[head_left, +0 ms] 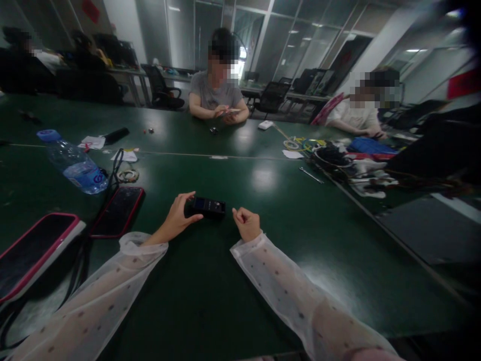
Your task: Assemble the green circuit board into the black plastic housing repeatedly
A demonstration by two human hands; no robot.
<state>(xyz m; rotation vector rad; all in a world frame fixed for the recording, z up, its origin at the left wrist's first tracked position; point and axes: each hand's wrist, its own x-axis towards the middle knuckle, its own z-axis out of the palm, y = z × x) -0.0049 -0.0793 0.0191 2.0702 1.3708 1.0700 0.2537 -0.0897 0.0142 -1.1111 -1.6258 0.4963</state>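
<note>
A small black handheld device [211, 206] with a little screen and buttons lies on the dark green table. My left hand [177, 216] grips its left end, the thumb on the near side and the fingers on the far side. Just right of the device, and apart from it, my right hand [247, 223] is closed with the fingers curled in. Whatever it may hold is hidden. Sheer white dotted sleeves cover both forearms.
To the left are a phone with a red edge [118, 213], a larger red-rimmed device [35, 253], black straps and a tilted water bottle [80, 168]. A wrench [311, 175] and a heap of cables [338, 160] lie right. Two people sit across the table [240, 291].
</note>
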